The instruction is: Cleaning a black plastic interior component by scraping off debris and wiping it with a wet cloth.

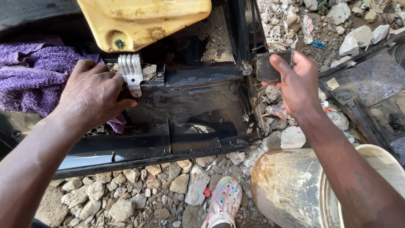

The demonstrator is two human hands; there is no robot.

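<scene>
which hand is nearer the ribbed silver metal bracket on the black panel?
Left. The left hand rests on the black panel, fingertips right beside the ribbed silver metal bracket. The right hand is far off to its right, holding a dark square pad.

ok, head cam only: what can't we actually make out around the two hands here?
- Left hand: its fingertips hide whatever they press on the black panel; grip cannot be told.
- Purple towel: cut off by the left edge.
- Yellow container: its top is cut off by the upper edge.
- Dark pad in the right hand: material unclear, partly covered by the fingers.
- Bucket: contents hidden by the right forearm and lower edge.
</scene>
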